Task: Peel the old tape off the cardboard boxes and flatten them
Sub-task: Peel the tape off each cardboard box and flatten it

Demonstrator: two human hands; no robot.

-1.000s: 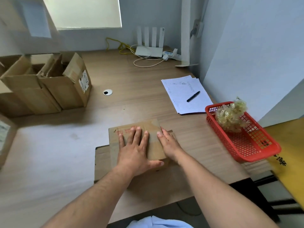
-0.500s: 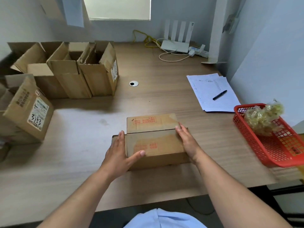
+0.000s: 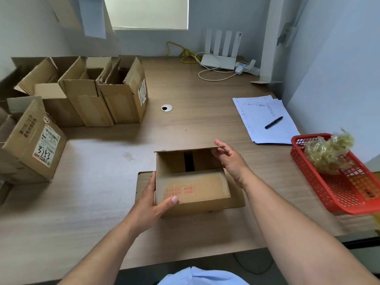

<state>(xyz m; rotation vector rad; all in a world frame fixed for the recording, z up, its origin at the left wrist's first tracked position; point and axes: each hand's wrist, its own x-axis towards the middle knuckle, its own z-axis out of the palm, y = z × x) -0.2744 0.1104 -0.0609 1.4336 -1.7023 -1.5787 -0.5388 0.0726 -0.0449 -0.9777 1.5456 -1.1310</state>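
1. The small box (image 3: pixel 191 182) stands near the middle of the desk's (image 3: pixel 195 103) front edge. It rests on a flat sheet of cardboard (image 3: pixel 144 179) that shows past its left and right sides.
2. The left hand (image 3: pixel 152 200) grips the box's left side, with the thumb laid across the printed front face and the fingers against the side wall.
3. The right hand (image 3: pixel 230 159) pinches the right end of the far flap (image 3: pixel 189 148), which is lifted to about level. The top is open and the inside shows.
4. Done, as I judge it: a wad of peeled tape (image 3: pixel 329 151) lies in the red basket (image 3: pixel 339 194) at the desk's right edge. I take the sheet underneath for a box already flattened.
5. In hand: the small box is open but keeps its shape, so it is not yet flat. From this angle I cannot tell whether any tape remains on it.
6. Left to do: three open boxes (image 3: pixel 86 95) stand upright in a row toward the far-left corner. A labelled box (image 3: pixel 35 145) leans at the left edge. All four are still box-shaped, so most of the flattening lies ahead.
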